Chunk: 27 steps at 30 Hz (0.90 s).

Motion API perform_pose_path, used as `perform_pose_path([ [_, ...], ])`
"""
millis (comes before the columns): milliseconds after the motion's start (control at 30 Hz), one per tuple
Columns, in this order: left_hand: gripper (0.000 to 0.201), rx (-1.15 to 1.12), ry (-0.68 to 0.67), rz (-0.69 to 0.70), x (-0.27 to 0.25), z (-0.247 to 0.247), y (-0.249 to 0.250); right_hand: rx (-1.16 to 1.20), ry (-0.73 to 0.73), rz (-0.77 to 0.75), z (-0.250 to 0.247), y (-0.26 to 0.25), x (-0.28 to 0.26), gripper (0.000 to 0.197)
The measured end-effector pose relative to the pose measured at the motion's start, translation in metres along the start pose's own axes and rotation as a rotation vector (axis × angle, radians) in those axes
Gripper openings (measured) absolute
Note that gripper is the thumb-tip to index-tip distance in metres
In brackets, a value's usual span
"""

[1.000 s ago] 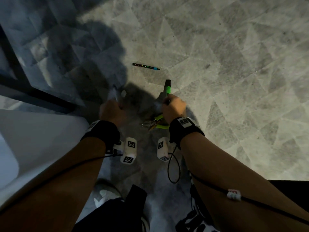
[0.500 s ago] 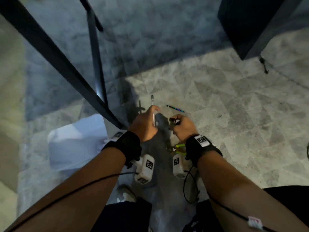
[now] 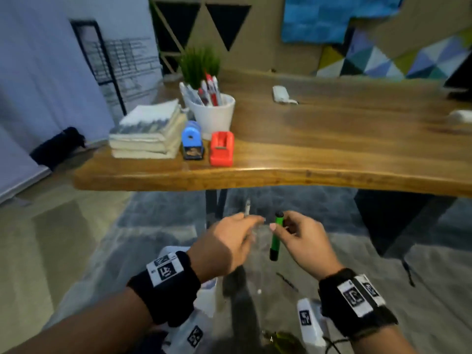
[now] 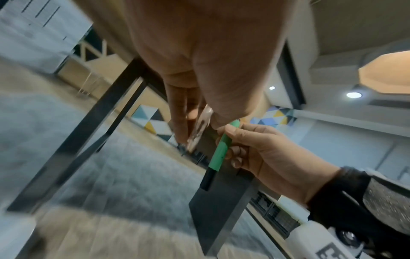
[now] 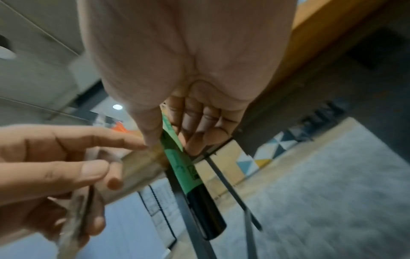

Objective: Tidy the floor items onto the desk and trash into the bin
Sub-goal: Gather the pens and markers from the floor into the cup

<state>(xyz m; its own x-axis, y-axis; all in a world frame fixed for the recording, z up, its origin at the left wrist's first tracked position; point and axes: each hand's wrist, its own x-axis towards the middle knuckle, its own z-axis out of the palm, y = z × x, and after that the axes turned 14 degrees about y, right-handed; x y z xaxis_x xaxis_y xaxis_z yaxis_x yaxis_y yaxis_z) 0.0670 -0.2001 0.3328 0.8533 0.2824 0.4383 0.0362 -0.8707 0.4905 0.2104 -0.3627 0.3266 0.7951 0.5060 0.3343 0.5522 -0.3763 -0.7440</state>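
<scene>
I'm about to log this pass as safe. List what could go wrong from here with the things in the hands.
1. The right hand only pinches the green marker near its top, so the hanging body could slip and drop to the floor.
2. The left hand holds a thin pen in blurred fingers; it might slide out.
3. The white cup is already crowded with pens, so slotting more in could tip it.

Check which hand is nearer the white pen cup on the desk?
Left. The left hand, holding a pale pen, sits below and slightly right of the white pen cup. The right hand, holding the green marker, is farther right.
</scene>
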Motion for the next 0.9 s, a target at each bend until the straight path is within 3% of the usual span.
perform_pose_path([
  [133, 0.05, 0.16, 0.005, 0.06, 0.03, -0.079, 0.021, 0.052, -0.009, -0.143, -0.039, -0.074, 0.022, 0.025],
  [300, 0.048, 0.2, 0.256, 0.075, 0.082, -0.168, 0.035, 0.142, -0.038, -0.224, -0.06, -0.122, 0.029, 0.013],
  [433, 0.036, 0.225, 0.418, 0.044, 0.142, -0.205, 0.027, 0.142, -0.067, -0.259, -0.063, -0.139, 0.027, 0.008],
  [633, 0.038, 0.347, 0.35, -0.13, 0.224, -0.215, 0.002, 0.099, -0.112, -0.29, -0.058, -0.137, 0.026, 0.006],
  [733, 0.048, 0.39, 0.293, -0.18, 0.244, -0.203, -0.004, 0.055, -0.121, -0.287, -0.06, -0.129, 0.028, 0.017],
  [900, 0.065, 0.37, 0.294, -0.21, 0.25, -0.175, -0.022, 0.072, -0.13, -0.265, -0.07, -0.125, 0.037, 0.013],
])
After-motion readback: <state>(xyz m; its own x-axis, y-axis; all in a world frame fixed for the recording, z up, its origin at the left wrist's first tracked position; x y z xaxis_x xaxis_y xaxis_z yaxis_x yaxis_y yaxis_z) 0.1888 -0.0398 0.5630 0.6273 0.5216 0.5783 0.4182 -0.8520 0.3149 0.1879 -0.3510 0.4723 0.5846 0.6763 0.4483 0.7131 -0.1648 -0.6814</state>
